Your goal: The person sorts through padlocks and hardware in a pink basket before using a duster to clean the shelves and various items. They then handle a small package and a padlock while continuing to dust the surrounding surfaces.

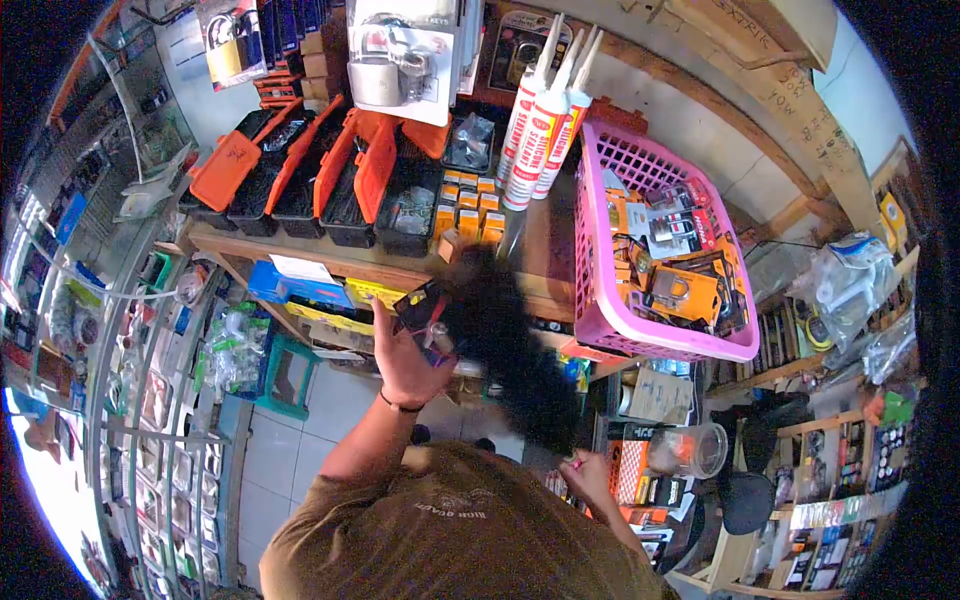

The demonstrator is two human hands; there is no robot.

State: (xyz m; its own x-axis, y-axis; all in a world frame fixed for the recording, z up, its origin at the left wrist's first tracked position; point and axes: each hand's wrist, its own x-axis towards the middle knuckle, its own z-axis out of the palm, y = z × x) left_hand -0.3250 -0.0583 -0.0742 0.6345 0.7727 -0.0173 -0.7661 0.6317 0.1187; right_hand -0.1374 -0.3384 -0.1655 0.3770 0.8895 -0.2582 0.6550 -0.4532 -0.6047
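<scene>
A large black fluffy duster (515, 350) stretches from the shelf edge down toward my body. My right hand (590, 474) is closed around its thin pinkish handle at the lower end. With my left hand (408, 362) I hold a dark flat package (422, 308) upright, my thumb along its near side; something silvery shows on it. The duster's fluffy end overlaps the package's right side and hides part of it. Just above, small orange-and-white boxes (468, 210) stand on the shelf, beside black bins with orange lids (345, 170).
White silicone sealant tubes (540, 140) stand behind the boxes. A pink basket (660, 340) of packaged padlocks sits to the right. Carded padlocks (400, 75) hang above the bins. Glass shelving (150, 400) lines the left; a clear round tub (700, 448) lies at lower right.
</scene>
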